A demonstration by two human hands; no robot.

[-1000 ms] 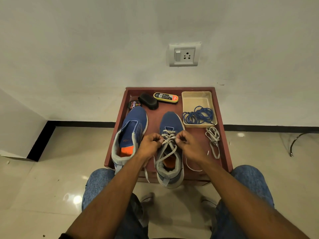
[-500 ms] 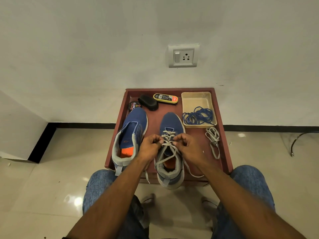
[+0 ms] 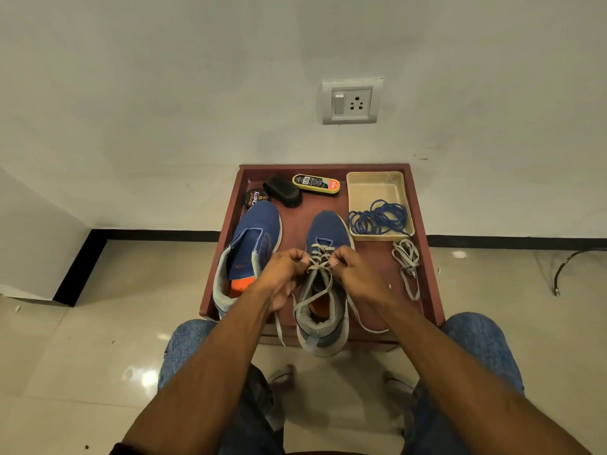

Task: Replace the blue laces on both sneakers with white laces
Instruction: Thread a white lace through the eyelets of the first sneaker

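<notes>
- The white lace (image 3: 317, 257) crosses the lower eyelets of the right sneaker (image 3: 323, 290), which stands on the red tray (image 3: 427, 231) with its heel over the near edge.
- The left hand (image 3: 282, 274) and the right hand (image 3: 354, 274) each pinch the lace at the same eyelet row, one on each side of the tongue.
- Compared with a second ago, the hands sit closer together over the lacing, and the loose end at the right now trails in a longer curve across the tray; this suggests that slack has been drawn through.
- Judgement: lacing of this sneaker is part done; the upper eyelets remain empty.
- The left sneaker (image 3: 249, 254) lies beside it with no lace.
- A second white lace (image 3: 407, 264) lies bundled at the right of the tray.
- The removed blue laces (image 3: 377, 218) lie coiled in the beige tray (image 3: 377, 185).
</notes>
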